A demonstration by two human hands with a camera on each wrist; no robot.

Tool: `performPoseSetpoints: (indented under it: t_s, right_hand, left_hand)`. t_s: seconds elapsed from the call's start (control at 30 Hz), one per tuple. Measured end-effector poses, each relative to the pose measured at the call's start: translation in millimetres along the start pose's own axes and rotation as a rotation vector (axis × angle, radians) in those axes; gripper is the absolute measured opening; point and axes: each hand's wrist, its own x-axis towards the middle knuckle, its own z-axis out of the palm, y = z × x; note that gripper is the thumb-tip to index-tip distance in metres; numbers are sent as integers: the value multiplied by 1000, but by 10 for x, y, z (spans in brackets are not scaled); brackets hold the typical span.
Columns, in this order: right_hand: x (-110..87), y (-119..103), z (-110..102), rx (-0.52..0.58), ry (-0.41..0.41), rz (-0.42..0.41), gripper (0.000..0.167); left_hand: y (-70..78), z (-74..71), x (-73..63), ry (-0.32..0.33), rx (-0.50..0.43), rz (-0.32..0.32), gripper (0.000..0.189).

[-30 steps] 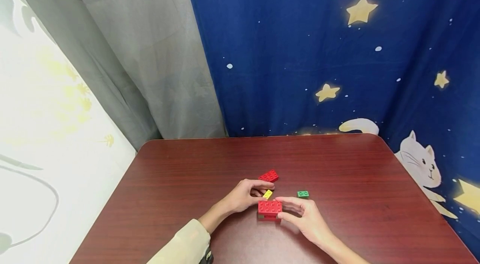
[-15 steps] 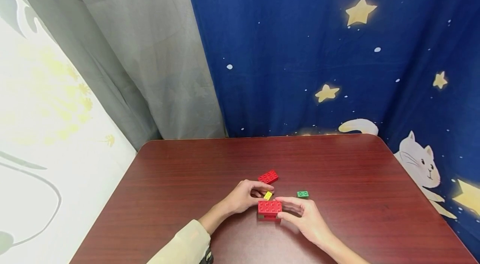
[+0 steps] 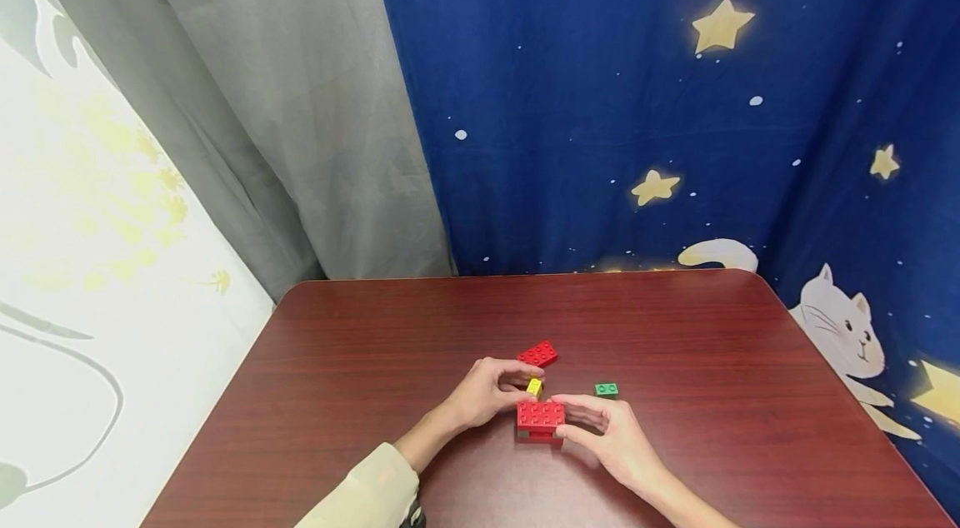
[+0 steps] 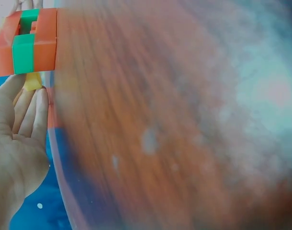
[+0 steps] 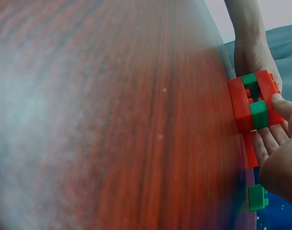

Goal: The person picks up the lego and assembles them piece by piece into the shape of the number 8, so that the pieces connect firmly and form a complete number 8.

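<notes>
The right hand (image 3: 618, 436) grips the right end of the brick stack (image 3: 540, 420), its thumb on the near side and its fingers round behind. The left hand (image 3: 487, 393) seems to pinch the small yellow brick (image 3: 534, 387) between thumb and fingertips, just behind the stack's left half; whether brick and stack touch I cannot tell.

The step in hand looks like handling the yellow brick with one hand while the other steadies the stack. To do it well, the right hand's hold should be firm enough to stop the stack sliding, with light, even pressure so the layers do not shear. The left fingertips are best set on the yellow brick's sides, studs and underside free, and the brick squared to the stack, since it sits at a slant. The left thumb lies close by the stack's rear edge, so a small movement could nudge it.

The stack itself is a red brick above and another below, with green bricks (image 4: 23, 53) between them near the ends and a gap in the middle; any downward press is safer over those green supports.

Farther out on the tabletop (image 3: 375, 345), a loose red brick (image 3: 538, 354) lies beyond the left hand's fingers, and a loose green brick (image 3: 606, 390) sits just beyond the right hand.
</notes>
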Motion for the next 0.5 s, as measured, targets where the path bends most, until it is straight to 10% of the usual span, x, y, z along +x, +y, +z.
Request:
performPoseSetpoints:
  t_s: [0.5]
  right_hand:
    - [11,7,-2,-12,17,13,42]
  left_hand:
    - [73,-90,-108,92,-33,24,40]
